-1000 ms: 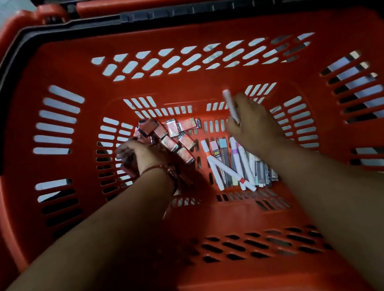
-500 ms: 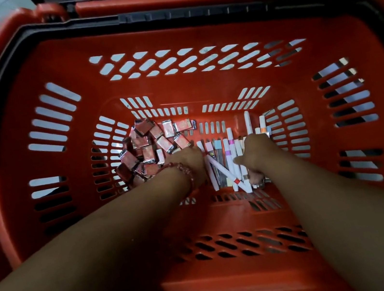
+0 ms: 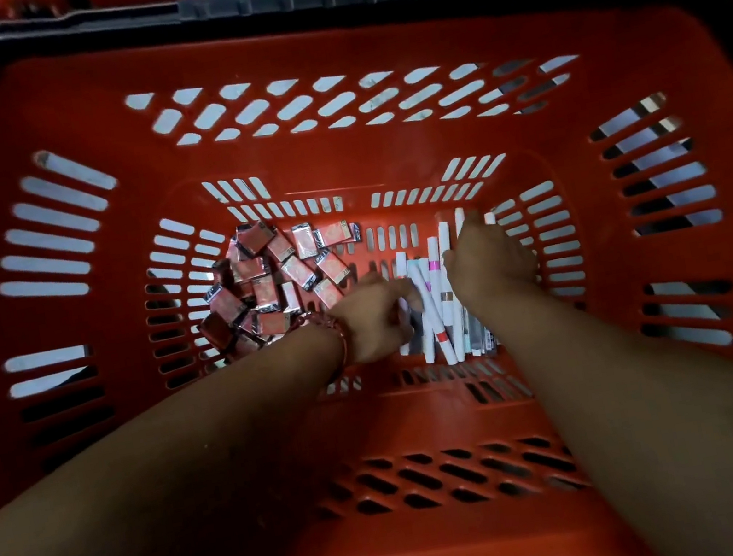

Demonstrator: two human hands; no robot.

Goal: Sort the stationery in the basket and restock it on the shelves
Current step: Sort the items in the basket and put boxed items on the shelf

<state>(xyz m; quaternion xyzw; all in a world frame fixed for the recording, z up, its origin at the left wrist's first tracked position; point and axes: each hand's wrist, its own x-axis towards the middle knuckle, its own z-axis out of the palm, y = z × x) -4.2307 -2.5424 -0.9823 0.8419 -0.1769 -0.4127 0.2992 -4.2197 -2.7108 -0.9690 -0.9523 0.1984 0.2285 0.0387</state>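
In your basket (image 3: 315, 43), packets (image 3: 269, 289) lie heaped centre left and markers (image 3: 433, 310) centre right. Your left hand (image 3: 374, 320) has crossed from packets to markers, its grip unclear. Your right hand (image 3: 491, 264) curls round several markers. You're likely bundling them for shelving.

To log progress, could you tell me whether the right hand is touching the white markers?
Touching: the head view shows the right hand wrapped over the white markers, with tips poking out beyond it.
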